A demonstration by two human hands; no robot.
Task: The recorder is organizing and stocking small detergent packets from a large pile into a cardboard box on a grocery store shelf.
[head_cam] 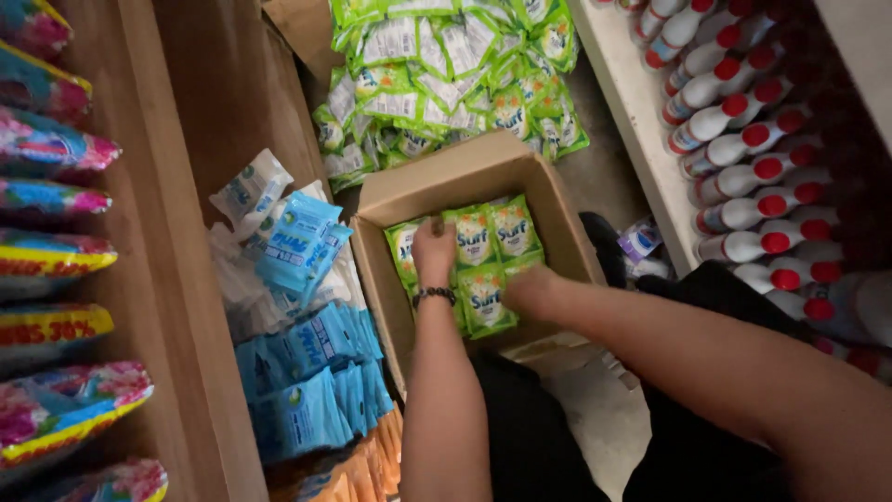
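Left hand (434, 253): centre of the frame, reaching down into the box, fingers curled onto the top of a green sachet; a dark beaded bracelet (435, 295) sits at the wrist. Whether the fingers pinch the sachet or only press on it cannot be told.
Right hand (530, 290): just right of centre, lying low in the box against the green sachets; its fingers are hidden, so its grip cannot be told.
Green sachets (483, 256): small green packets in rows inside the box, under both hands.
Cardboard box (465, 177): open, flaps up, middle of the frame, on the floor.
Pile of green sachets (446, 74): top centre, heaped on the floor just behind the box.
Blue sachets (311, 372): lower left of centre, stacked beside the box; more blue and whitish ones lie loose above them.
Wooden shelf (177, 279): left side, running down the frame.
Colourful bags (56, 260): far left edge, pink, yellow and blue, stacked along the shelf.
White bottles (743, 139): upper right, with red caps, lying in rows on a pale shelf.
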